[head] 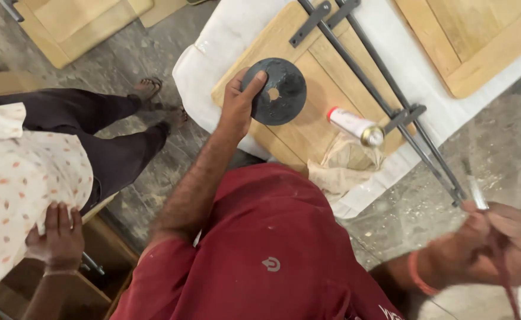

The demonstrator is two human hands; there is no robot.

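Observation:
My left hand (238, 105) grips the edge of a black round disc (281, 92) that has a hole in its middle. It holds the disc over a light wooden panel (316, 127) lying on a white-covered table (213, 53). My right hand (500, 243) is low at the right, blurred, closed around a thin tool with a metal tip (477, 194). A dark red cord (509, 290) hangs from that hand. An orange band circles that wrist. My red shirt (260, 249) fills the lower middle.
Long black metal rods with brackets (385, 98) cross the panel. A white can with a red band (355, 125) lies by a beige rag (346, 163). Another wooden panel (480, 41) sits at the top right. A person in a floral shirt (17, 178) stands on the left.

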